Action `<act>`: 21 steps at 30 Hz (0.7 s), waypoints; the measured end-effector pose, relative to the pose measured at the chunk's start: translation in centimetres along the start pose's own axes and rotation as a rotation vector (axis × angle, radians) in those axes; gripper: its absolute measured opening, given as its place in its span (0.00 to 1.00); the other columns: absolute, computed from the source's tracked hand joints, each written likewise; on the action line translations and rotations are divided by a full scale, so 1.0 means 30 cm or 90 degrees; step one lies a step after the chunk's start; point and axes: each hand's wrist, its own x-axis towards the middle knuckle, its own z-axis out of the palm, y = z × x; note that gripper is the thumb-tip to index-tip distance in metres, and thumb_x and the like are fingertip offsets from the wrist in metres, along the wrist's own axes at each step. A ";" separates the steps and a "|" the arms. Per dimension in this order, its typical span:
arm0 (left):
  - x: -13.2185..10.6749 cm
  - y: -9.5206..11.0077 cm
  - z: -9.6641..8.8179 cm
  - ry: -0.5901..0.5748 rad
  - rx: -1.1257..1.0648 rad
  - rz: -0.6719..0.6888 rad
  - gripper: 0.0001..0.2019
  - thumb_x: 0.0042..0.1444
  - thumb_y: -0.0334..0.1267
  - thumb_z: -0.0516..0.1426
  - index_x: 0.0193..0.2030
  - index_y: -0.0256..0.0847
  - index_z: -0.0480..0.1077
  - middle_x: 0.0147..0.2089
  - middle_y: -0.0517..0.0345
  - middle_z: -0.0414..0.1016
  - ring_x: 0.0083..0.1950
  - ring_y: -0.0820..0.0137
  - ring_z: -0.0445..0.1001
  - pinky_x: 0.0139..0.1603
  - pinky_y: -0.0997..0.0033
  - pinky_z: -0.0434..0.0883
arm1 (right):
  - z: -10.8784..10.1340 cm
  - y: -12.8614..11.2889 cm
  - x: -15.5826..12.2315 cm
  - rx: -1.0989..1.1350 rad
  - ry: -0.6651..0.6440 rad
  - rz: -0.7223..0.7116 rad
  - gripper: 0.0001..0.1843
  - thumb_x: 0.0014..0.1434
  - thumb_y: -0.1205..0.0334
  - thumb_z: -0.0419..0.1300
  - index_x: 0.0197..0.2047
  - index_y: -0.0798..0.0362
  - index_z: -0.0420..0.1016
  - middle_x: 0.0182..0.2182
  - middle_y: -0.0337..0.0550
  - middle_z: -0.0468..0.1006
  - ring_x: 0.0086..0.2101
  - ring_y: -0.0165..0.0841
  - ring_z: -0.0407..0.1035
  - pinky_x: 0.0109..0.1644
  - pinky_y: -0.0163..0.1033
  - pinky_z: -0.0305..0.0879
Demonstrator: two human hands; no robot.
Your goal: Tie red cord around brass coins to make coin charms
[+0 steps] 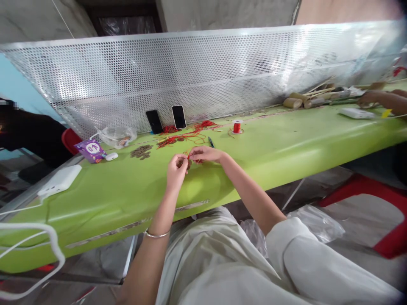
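Observation:
Above the near part of the green table [254,165], my left hand [177,168] and my right hand [203,154] meet fingertip to fingertip. Both are closed in a pinch on a short piece of red cord [188,157]. Small brownish discs, perhaps coins, show partly under the fingers; whether they are tied to the cord I cannot tell. Beyond my hands lie tangled red cords [178,139] and a dark pen [211,142]. A pile of brown coin-like discs [141,151] is to the left. A spool of red cord [237,127] stands upright to the right.
Two phones [154,121] lean near a perforated metal screen [159,76] along the back. At left are a clear plastic bag [119,136], a purple packet [90,151] and a white power bank [60,180]. Bamboo pieces [294,103] and another person's hand [370,100] are far right.

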 end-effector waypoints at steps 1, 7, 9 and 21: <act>0.001 0.000 0.000 0.001 0.001 0.000 0.05 0.47 0.36 0.58 0.32 0.40 0.67 0.27 0.62 0.69 0.23 0.77 0.67 0.17 0.82 0.63 | 0.000 0.001 0.001 0.002 0.002 0.001 0.12 0.54 0.57 0.61 0.38 0.56 0.71 0.28 0.38 0.72 0.27 0.25 0.66 0.29 0.29 0.62; 0.002 -0.002 -0.001 0.001 0.001 -0.005 0.06 0.47 0.37 0.58 0.32 0.40 0.67 0.28 0.61 0.70 0.23 0.76 0.67 0.17 0.81 0.63 | -0.001 0.006 0.004 0.009 0.000 -0.017 0.10 0.52 0.61 0.62 0.37 0.57 0.71 0.28 0.38 0.73 0.27 0.25 0.68 0.30 0.30 0.63; 0.002 -0.002 -0.001 0.004 -0.002 -0.006 0.07 0.47 0.37 0.58 0.33 0.41 0.67 0.28 0.61 0.71 0.24 0.76 0.68 0.18 0.81 0.64 | -0.002 0.006 0.005 0.009 0.004 -0.028 0.10 0.52 0.62 0.63 0.37 0.57 0.71 0.28 0.38 0.74 0.27 0.25 0.68 0.30 0.30 0.63; 0.014 -0.014 -0.001 0.031 0.009 0.012 0.08 0.47 0.36 0.58 0.35 0.40 0.65 0.32 0.58 0.73 0.29 0.73 0.73 0.28 0.75 0.70 | -0.005 0.023 0.014 0.003 0.048 -0.077 0.09 0.53 0.62 0.62 0.37 0.56 0.69 0.28 0.38 0.73 0.27 0.25 0.68 0.31 0.30 0.64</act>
